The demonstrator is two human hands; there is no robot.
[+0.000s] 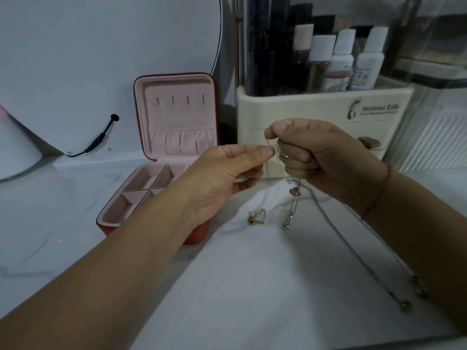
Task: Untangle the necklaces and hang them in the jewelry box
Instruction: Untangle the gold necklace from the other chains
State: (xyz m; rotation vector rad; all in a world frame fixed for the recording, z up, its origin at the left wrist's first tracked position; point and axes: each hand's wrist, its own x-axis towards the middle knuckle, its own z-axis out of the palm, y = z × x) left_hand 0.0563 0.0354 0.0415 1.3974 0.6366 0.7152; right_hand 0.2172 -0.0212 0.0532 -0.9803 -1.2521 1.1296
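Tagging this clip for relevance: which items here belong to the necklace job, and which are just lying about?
Job: silver chains pinched by left hand and right hand, gold pendant necklace, open red jewelry box.
Lying about: cream cosmetics organizer, white-capped bottles, black cable.

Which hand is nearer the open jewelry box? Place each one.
Left. The left hand overlaps the jewelry box at its right edge; the right hand is farther right.
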